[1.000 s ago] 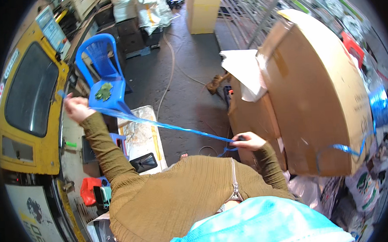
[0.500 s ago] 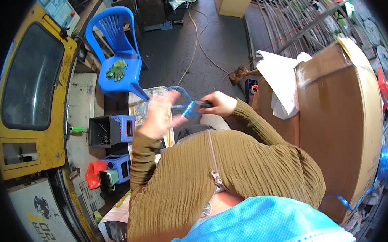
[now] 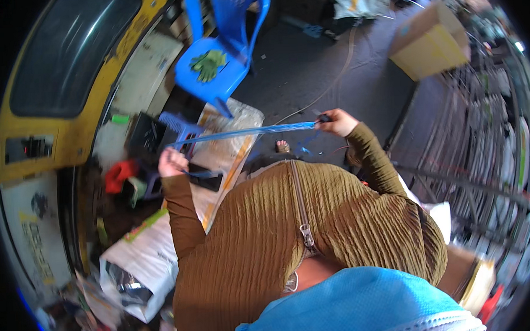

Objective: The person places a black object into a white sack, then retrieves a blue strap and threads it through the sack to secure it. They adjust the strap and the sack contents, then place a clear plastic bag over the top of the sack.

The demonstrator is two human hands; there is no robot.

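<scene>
A blue plastic strip (image 3: 257, 131), like packing twine, is stretched nearly level in front of my body. At its left end my left hand (image 3: 173, 162) is closed on it, and a loose tail hangs beneath. My right hand (image 3: 337, 124) is closed at the other end, raised a little higher. It also grips a small dark tool (image 3: 322, 117) with a thin tip, whose exact kind I cannot make out. Both arms are spread apart.
Ahead on the left stands a blue plastic chair (image 3: 215, 70) with green gloves (image 3: 208, 65) on its seat. A yellow machine (image 3: 99, 93) borders the left side. Metal racking (image 3: 471, 139) lines the right, near an open cardboard box (image 3: 431, 46). White sacking (image 3: 142, 259) lies at lower left.
My hands have moved apart, the left one outward, drawing the blue strip out between them. My view has turned; the large carton on the right has mostly left it.
</scene>
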